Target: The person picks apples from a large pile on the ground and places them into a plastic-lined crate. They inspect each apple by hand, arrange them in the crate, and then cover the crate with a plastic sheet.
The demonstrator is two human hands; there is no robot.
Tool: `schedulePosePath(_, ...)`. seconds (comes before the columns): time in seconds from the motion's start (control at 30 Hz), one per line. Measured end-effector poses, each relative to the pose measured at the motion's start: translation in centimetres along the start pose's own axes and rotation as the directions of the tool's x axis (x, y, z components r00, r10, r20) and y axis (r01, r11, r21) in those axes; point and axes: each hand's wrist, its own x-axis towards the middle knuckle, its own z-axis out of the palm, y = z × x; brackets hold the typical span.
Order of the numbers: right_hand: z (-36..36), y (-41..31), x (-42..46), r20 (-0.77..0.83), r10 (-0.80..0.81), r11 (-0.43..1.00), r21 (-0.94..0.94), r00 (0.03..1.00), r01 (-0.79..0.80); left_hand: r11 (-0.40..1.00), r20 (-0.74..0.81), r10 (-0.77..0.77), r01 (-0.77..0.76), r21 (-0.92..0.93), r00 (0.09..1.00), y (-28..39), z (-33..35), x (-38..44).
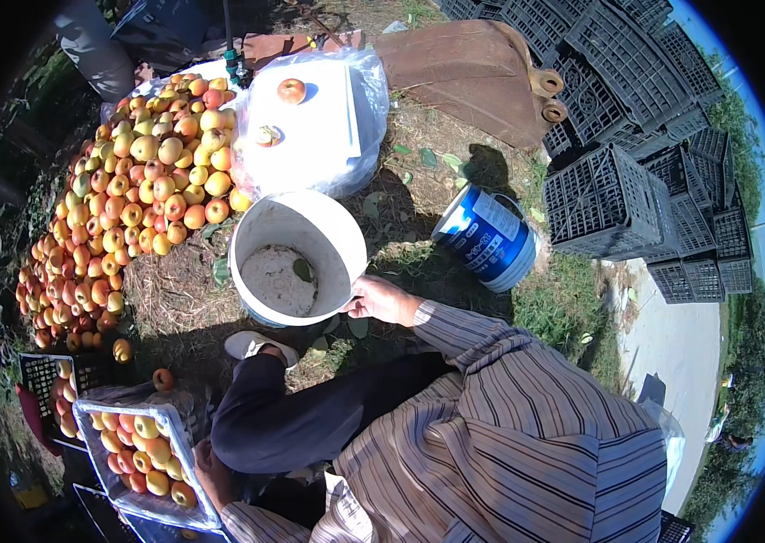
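Note:
My right hand (377, 299) grips the rim of a white plastic bucket (338, 254) standing beside the apple pile. Dirt and a green leaf (302, 269) lie on the bucket's floor. In shade, my left hand (211, 473) touches the near side of a plastic-lined crate (187, 444); whether its fingers grip the edge is unclear. Yellow-red apples (141, 461) fill much of that crate. Past the bucket, a large heap of apples (151, 170) is spread over the ground. One whole apple (292, 91) and a partly eaten or cut apple (267, 136) rest on a white board (321, 149).
A blue-and-white bucket (487, 237) leans on the grass at right. Stacks of black plastic crates (603, 203) rise behind it. A rusty metal piece (464, 75) lies beyond the board. My shoe (250, 345) is close below the white bucket. Another apple crate (62, 394) stands at left.

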Motion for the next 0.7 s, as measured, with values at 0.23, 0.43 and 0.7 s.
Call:
schedulePosePath(0.23, -12.6, -3.7, -4.9, -0.371, -0.113, 0.993, -0.017, 0.922, 0.114, 0.990, -0.063, -0.037, 0.028, -0.139, 0.997, -4.1, 0.8, -1.1)
schedulePosePath(0.43, -26.2, -9.3, -3.1, -0.206, -0.681, 0.666, -0.573, 0.703, 0.478, 1.000, -0.173, -0.008, 0.012, 0.023, 0.985, -1.8, 0.2, 0.9)
schedulePosePath(0.7, -27.3, -11.8, 4.6, -0.643, -0.076, 0.910, 0.268, 0.762, 0.317, 0.988, -0.124, -0.131, 0.140, 0.067, 0.984, -4.6, -0.2, -5.8)
